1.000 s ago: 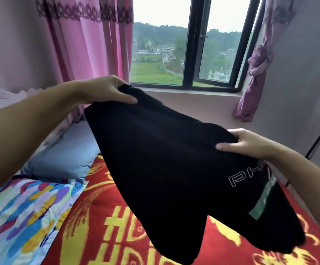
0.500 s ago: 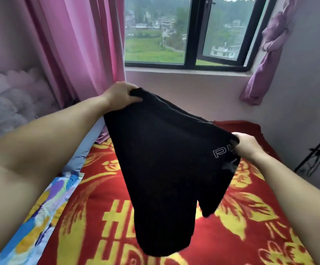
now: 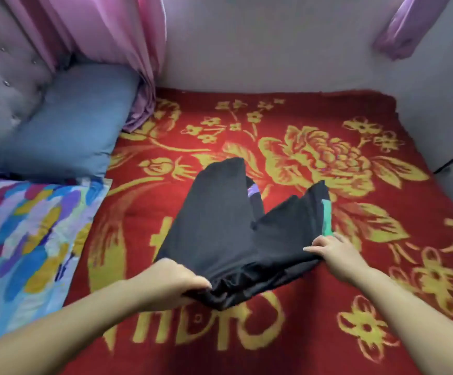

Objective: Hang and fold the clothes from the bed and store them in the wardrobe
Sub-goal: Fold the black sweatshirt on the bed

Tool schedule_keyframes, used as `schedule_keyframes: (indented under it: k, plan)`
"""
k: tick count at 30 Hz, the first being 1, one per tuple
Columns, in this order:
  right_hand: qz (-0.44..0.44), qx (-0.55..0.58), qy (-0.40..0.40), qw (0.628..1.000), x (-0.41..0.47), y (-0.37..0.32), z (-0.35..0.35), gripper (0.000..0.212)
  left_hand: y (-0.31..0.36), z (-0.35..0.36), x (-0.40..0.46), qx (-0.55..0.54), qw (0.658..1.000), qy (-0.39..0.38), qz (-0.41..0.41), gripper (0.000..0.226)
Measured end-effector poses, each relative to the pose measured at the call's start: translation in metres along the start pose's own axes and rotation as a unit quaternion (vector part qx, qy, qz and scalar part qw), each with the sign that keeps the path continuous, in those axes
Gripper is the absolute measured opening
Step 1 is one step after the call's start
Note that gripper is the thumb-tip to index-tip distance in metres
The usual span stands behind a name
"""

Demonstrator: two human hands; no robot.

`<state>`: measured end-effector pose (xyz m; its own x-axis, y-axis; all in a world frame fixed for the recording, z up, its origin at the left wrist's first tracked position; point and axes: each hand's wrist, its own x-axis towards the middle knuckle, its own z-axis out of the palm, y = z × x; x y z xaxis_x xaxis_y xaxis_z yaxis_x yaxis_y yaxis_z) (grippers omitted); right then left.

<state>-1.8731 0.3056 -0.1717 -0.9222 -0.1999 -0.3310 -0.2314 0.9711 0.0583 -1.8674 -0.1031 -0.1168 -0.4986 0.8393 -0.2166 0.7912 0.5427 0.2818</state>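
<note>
Left hand: your left hand (image 3: pixel 170 278) sits at about 7 o'clock from the frame's centre, fingers curled over and thumb under the near left corner of the black fabric shorts (image 3: pixel 236 231), gripping the bunched waistband.
Right hand: your right hand (image 3: pixel 332 249) is at about 4 o'clock, thumb lying across the top of the cloth, fingers tucked at the near right corner; it pinches the same waistband edge.
Black shorts: spread flat on the red blanket with gold flower pattern (image 3: pixel 382 307), waistband toward you, both legs pointing away toward 12 o'clock. Left leg runs longer and straighter; right leg angles off toward 1 o'clock.
Markings: a green strip (image 3: pixel 327 217) runs down the right leg's outer edge, ending just beside your right hand. A small purple patch (image 3: pixel 252 190) shows at the inner edge of the left leg.
Waistband: gathered and wrinkled between your two hands, lifted slightly at the left corner.
Blue-grey pillow (image 3: pixel 65 123): at 10 o'clock, well apart from the shorts, against the grey tufted headboard (image 3: pixel 1 85).
Multicoloured patterned quilt (image 3: pixel 28 239): at 9 o'clock, just below the pillow, overlapping the blanket's left edge.
Pink curtain (image 3: pixel 106 36): hangs at 11 o'clock, its hem touching the blanket beside the pillow.
Purple curtain (image 3: pixel 409 25): at 1 o'clock, upper corner, blurred.
</note>
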Motion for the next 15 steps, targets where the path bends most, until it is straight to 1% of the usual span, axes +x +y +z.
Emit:
schedule_keyframes:
  k: [1,2,3,4,5,7,9,12,14,15]
  plan:
    - [-0.008,-0.006,-0.085,0.996,-0.004,-0.013,0.037,0.054,0.004,0.043,-0.003,0.002,0.994,-0.106,-0.009,0.039]
    - [-0.005,0.004,-0.160,0.987,-0.011,-0.027,0.071,0.056,0.008,0.085,-0.007,-0.003,0.978,-0.210,-0.014,0.044]
    - [0.007,0.026,-0.209,0.978,-0.017,-0.041,0.101,0.057,0.011,0.118,-0.011,-0.012,0.956,-0.293,-0.026,0.048]
    - [0.022,0.052,-0.248,0.967,-0.024,-0.053,0.128,0.057,0.013,0.146,-0.015,-0.014,0.938,-0.346,-0.035,0.050]
    - [0.032,0.081,-0.279,0.956,-0.031,-0.062,0.148,0.057,0.016,0.167,-0.016,-0.020,0.931,-0.361,-0.046,0.049]
    - [0.059,0.129,-0.309,0.940,-0.045,-0.067,0.175,0.054,0.019,0.197,-0.008,-0.039,0.938,-0.336,-0.070,0.042]
    - [0.110,0.167,-0.297,0.934,-0.053,-0.053,0.186,0.051,0.028,0.212,0.013,-0.047,0.951,-0.295,-0.073,0.036]
    - [0.199,0.225,-0.247,0.921,-0.051,-0.018,0.188,0.042,0.047,0.219,0.061,-0.056,0.969,-0.229,-0.078,0.034]
    - [0.259,0.294,-0.203,0.898,-0.035,0.011,0.184,0.037,0.062,0.223,0.100,-0.067,0.975,-0.189,-0.096,0.036]
    - [0.288,0.334,-0.169,0.881,-0.020,0.027,0.181,0.037,0.070,0.227,0.125,-0.075,0.977,-0.170,-0.104,0.039]
